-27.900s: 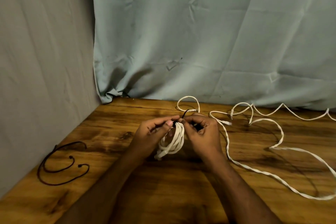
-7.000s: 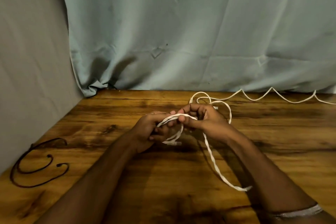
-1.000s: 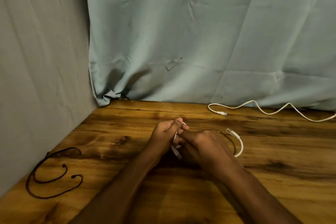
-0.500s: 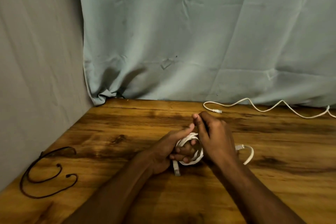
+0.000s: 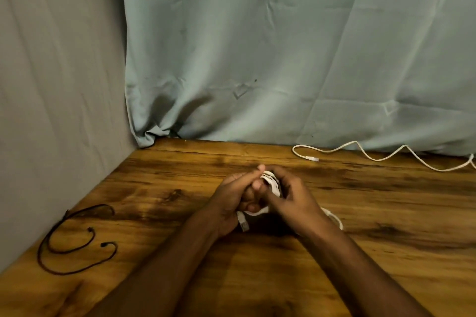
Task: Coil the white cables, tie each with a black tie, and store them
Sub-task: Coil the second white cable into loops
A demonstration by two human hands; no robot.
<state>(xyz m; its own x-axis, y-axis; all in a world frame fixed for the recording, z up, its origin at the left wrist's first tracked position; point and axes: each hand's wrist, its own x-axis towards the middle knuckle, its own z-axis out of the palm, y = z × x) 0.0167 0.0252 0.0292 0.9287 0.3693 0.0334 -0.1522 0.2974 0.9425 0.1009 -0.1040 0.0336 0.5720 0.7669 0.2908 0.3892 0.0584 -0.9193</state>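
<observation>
Coil [image 5: 271,183] mostly behind hands [image 5: 260,195].

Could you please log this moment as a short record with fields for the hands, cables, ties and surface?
left hand: grips the coil
right hand: curled round the coil from the other side
coil: white cable bunched between both hands, one plug end sticking out below
loose cable: white, lying along the curtain at the table's far edge
ties: black, lying near the left wall, untouched
surface: wooden table
tie on the coil: none visible
</observation>
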